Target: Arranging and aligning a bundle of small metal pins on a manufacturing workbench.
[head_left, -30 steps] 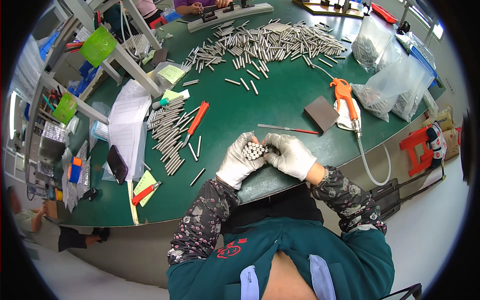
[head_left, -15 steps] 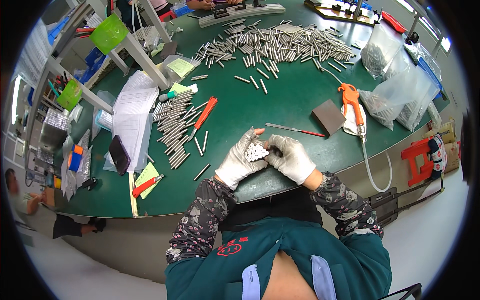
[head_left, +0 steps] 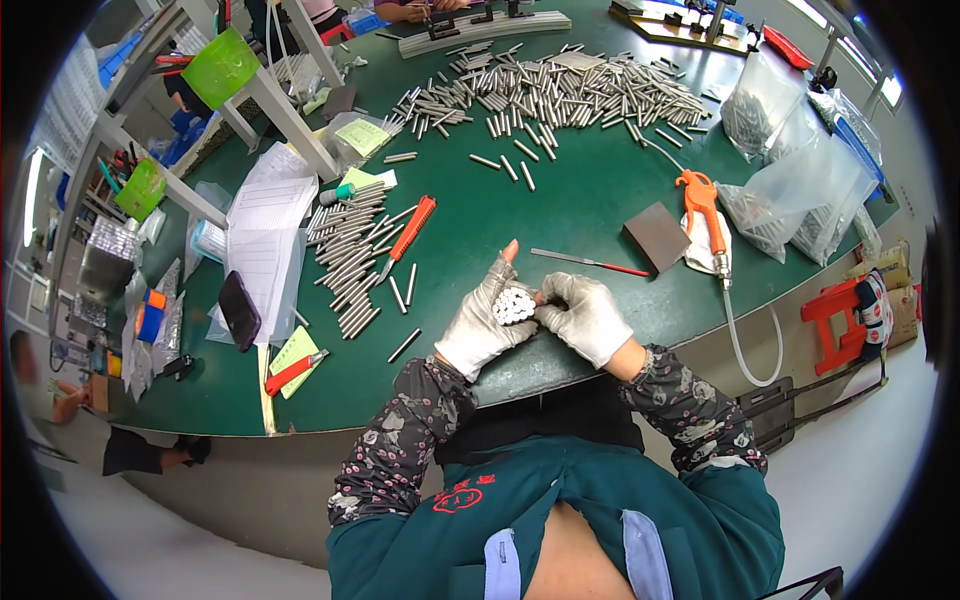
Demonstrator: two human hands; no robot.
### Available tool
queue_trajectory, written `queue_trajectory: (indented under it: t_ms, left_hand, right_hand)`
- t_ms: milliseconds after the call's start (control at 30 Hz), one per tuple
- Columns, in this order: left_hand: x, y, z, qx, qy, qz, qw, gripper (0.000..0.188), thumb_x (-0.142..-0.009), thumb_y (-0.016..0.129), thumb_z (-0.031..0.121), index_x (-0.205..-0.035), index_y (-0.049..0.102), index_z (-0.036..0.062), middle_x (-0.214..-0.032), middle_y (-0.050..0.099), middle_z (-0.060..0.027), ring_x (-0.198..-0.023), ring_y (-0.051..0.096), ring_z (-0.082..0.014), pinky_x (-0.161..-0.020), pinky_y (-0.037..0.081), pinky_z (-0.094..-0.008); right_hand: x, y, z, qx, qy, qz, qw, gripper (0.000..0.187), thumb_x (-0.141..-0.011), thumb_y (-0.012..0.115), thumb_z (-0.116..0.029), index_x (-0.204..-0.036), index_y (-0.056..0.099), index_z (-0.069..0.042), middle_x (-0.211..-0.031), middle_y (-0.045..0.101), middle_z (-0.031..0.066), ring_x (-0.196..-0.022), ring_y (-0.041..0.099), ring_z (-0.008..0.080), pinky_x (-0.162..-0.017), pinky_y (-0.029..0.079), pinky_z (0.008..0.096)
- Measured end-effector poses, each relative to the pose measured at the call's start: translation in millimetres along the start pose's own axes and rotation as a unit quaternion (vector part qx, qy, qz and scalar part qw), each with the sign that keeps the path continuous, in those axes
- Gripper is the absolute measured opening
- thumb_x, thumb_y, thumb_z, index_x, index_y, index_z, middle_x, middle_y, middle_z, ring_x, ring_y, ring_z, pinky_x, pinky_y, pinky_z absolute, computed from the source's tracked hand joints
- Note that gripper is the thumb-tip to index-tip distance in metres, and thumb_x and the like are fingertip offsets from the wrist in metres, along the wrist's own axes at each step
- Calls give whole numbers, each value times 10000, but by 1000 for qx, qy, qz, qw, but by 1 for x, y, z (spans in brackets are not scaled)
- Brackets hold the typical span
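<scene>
A bundle of metal pins [head_left: 514, 306] sits in my gloved left hand [head_left: 480, 325], its round bright ends facing up. The left fingers wrap round the bundle while the thumb points up and away. My gloved right hand [head_left: 585, 318] is at the bundle's right side, fingertips pinched together against it; whether a single pin is between them is hidden. Beyond my hands lies a thin file [head_left: 590, 262] with a red handle. To the left, many loose metal pins [head_left: 350, 250] lie in rows, beside an orange utility knife [head_left: 408, 238].
A large heap of pins [head_left: 590, 88] covers the far table. At right are a brown block [head_left: 656, 237], an orange air gun [head_left: 704, 205] with hose, and plastic bags [head_left: 770, 200] of pins. A phone [head_left: 239, 311], papers [head_left: 265, 230] and another knife [head_left: 295, 372] lie left.
My left thumb has lifted from lying over toward the right to pointing up. The bundle has shifted slightly right in my left hand; the right hand has barely moved.
</scene>
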State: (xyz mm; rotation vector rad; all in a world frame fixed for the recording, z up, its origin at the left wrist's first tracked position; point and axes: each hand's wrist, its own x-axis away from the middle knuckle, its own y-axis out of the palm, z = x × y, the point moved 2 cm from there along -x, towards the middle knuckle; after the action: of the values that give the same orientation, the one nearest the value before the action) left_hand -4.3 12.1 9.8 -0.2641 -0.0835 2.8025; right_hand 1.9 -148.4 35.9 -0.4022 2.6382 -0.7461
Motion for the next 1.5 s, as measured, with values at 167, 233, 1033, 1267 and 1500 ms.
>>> queue_trajectory:
  t_ms: [167, 233, 1033, 1267, 1500]
  left_hand:
    - [0, 1, 3, -25, -6, -1, 1000, 908, -646, 674, -17, -1412, 242, 209, -882, 622, 1, -930, 539, -98, -980, 338, -268]
    - [0, 2, 4, -30, -2, 0, 1000, 903, -646, 674, -19, -1410, 249, 206, -873, 618, 3, -928, 539, -100, -978, 339, -267]
    - [-2, 2, 4, 3, -32, -13, 999, 892, -648, 667, -42, -1409, 243, 149, -822, 583, 21, -834, 550, -79, -971, 311, -276]
    - [1, 1, 2, 68, -48, -31, 996, 875, -659, 663, -38, -1407, 253, 155, -847, 578, 8, -805, 542, -78, -868, 413, -238]
    - [0, 2, 1, 3, -25, -1, 1000, 876, -656, 661, -53, -1403, 264, 172, -840, 581, -1, -806, 539, -92, -859, 417, -232]
  right_hand:
    - [2, -2, -3, 17, -4, -8, 1000, 110, -721, 615, -131, -795, 587, -55, -717, 591, 144, -738, 574, 328, -652, 445, 409]
    - [2, -3, -4, 14, -4, -11, 1000, 107, -723, 614, -131, -794, 587, -55, -717, 590, 144, -739, 573, 328, -651, 444, 409]
    - [3, -87, 8, 381, -6, 179, 907, 502, -690, 651, -268, -1150, 563, -88, -1178, 485, 233, -1020, 508, 365, -886, 415, 427]
    - [5, -45, -31, 339, -59, 89, 935, 460, -647, 664, -226, -1087, 598, -107, -1081, 509, 228, -928, 508, 374, -828, 413, 449]
    - [9, -38, -38, 326, -96, 84, 937, 441, -658, 657, -266, -1064, 608, -99, -1091, 507, 224, -949, 507, 364, -833, 413, 438]
